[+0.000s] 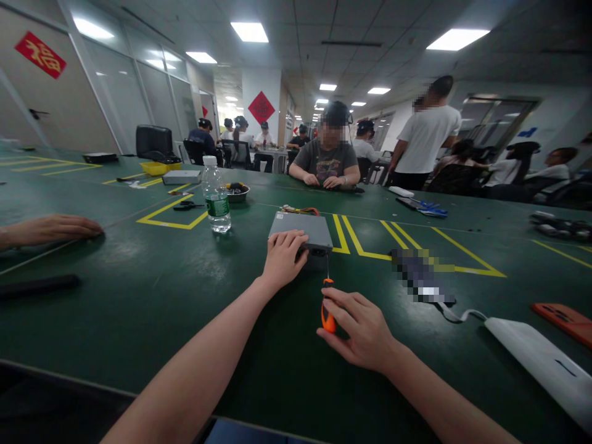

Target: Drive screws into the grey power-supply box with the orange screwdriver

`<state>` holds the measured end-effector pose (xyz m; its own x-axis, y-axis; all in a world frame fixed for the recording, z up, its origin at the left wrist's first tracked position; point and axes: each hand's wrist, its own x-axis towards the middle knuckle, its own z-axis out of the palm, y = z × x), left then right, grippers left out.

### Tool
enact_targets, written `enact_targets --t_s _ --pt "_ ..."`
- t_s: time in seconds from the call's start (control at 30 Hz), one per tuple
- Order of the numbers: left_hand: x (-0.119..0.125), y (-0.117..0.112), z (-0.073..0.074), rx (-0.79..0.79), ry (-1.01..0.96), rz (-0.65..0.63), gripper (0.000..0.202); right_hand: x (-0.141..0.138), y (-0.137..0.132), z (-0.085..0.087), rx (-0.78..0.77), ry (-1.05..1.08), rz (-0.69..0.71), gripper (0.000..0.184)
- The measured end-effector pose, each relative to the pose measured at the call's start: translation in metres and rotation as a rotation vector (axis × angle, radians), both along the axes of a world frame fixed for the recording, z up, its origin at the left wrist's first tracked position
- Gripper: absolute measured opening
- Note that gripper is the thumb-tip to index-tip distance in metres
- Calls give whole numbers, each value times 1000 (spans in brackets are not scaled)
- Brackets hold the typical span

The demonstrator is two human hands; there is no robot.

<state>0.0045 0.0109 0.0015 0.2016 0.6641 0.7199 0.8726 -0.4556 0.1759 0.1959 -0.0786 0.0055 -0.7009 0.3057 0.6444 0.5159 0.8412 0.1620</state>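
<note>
A flat grey metal box [303, 229] lies on the green table [139, 290], with coloured wires [300, 211] at its far edge. My left hand [283, 256] rests on the box's near left corner, fingers curled over the top. My right hand [358, 327] is closed around the orange handle of a screwdriver [327, 311]. Its thin shaft points away from me, and the tip meets the box's near face.
A water bottle [216, 194] stands left of the box. Another person's hand [50, 229] lies flat at the far left. A white power strip [539, 361] and an orange object [567, 322] lie at the right. Several people sit across the table.
</note>
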Motion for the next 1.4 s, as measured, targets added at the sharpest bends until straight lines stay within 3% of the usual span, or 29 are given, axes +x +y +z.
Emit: enact_targets --t_s 0.13,0.27,0.37,0.57,0.73,0.83,0.93,1.07,1.4 --pt "0 0 -1 6 4 -4 26 1 0 -3 -37 61 5 21" --pt "0 0 0 1 2 -4 26 1 -3 1 -105 -55 -21 33" --pt "0 0 0 4 4 -9 25 0 -3 4 -60 -86 -20 33" --pt "0 -1 2 0 -5 -13 25 3 1 -3 12 81 12 16" --pt "0 -2 2 0 -4 -16 26 3 -3 -2 -86 -24 -14 33" --pt "0 -1 2 6 -4 -17 25 0 -3 2 -31 -83 -16 34" --pt "0 -1 1 5 -3 -17 25 -1 -1 1 55 -1 -11 29" --pt "0 -1 1 0 -1 -9 25 2 1 -3 19 93 -9 22" --pt "1 0 1 -10 3 -1 26 -8 3 -2 58 10 72 25"
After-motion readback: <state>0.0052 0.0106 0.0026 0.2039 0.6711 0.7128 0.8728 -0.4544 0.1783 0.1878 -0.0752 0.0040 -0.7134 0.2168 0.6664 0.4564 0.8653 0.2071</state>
